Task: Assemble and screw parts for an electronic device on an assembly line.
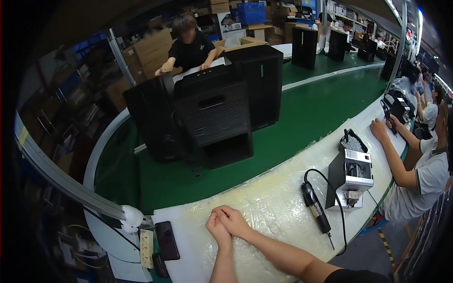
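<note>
My left hand (pixel 217 230) and my right hand (pixel 234 222) are clasped together over the plastic-covered worktable (pixel 269 207). Both have their fingers folded in, and no object shows in either. To their left lies a dark smartphone (pixel 167 240). On the right, a black electric screwdriver (pixel 315 208) with a thin bit rests on the table, its cord looping up and around. Just beyond it stands a silver and black screw feeder (pixel 350 175), with a black tray of small screws (pixel 353 141) behind.
Several black computer cases (pixel 214 113) stand on the green conveyor (pixel 302 113) ahead. A person in black (pixel 188 52) touches them from the far side. At right, a co-worker in a white shirt (pixel 415 174) works. A power strip (pixel 146 249) sits at the left table edge.
</note>
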### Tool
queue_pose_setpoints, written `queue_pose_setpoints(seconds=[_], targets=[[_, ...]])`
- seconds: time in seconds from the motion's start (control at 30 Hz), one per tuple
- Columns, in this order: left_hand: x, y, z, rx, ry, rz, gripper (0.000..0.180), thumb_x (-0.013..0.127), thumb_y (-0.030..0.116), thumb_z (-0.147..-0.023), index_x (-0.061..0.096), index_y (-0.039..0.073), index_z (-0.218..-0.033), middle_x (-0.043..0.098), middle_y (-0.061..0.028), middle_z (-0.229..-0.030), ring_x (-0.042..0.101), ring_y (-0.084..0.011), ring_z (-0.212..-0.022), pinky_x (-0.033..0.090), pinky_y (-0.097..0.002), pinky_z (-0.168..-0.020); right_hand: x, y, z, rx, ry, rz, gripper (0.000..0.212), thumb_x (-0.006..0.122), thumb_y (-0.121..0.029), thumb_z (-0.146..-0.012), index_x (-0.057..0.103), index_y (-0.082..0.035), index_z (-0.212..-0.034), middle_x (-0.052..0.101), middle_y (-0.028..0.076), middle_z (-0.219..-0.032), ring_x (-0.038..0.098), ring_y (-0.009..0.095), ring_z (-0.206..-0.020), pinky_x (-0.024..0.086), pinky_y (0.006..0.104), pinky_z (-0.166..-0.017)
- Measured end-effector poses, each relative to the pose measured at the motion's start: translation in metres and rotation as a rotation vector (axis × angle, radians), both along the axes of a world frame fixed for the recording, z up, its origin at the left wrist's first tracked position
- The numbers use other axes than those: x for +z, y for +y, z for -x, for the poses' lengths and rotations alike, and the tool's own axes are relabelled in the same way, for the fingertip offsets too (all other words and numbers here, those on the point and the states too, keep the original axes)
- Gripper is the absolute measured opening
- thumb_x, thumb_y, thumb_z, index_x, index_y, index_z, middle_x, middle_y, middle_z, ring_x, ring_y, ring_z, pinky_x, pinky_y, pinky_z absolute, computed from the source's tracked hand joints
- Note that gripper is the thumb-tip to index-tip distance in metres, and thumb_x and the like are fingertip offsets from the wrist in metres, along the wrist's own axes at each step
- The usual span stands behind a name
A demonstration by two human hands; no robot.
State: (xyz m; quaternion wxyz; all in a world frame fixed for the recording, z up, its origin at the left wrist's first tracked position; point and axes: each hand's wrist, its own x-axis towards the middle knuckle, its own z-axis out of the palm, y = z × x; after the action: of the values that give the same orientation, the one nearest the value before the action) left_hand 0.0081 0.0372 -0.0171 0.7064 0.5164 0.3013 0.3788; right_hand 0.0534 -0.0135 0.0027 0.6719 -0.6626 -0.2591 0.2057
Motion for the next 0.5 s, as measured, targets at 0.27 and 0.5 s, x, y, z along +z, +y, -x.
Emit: queue_pose_setpoints(seconds=[0.27,0.5], targets=[[0.001,-0.006,-0.003,0.013,0.017,0.0,0.017,0.05,0.001,-0.091,0.063,-0.003,-0.08,0.059,-0.001,-0.075,0.053,-0.0083,-0.069,0.043,-0.022,-0.061,-0.006,-0.004,-0.002,-0.002,-0.018,0.01,0.027,0.053,-0.022,-0.093,0.065,0.0,-0.105,0.067,0.019,-0.097,0.066,0.032,-0.088,0.051,0.0358,-0.078],[-0.011,-0.002,-0.002,0.023,-0.007,-0.029,0.016,0.051,0.003,-0.091,0.063,-0.004,-0.082,0.061,-0.0034,-0.077,0.055,-0.0108,-0.068,0.045,-0.0231,-0.062,-0.007,-0.003,-0.003,0.001,-0.026,0.003,0.027,0.052,-0.022,-0.094,0.065,-0.001,-0.105,0.067,0.02,-0.099,0.066,0.032,-0.089,0.051,0.0367,-0.078]])
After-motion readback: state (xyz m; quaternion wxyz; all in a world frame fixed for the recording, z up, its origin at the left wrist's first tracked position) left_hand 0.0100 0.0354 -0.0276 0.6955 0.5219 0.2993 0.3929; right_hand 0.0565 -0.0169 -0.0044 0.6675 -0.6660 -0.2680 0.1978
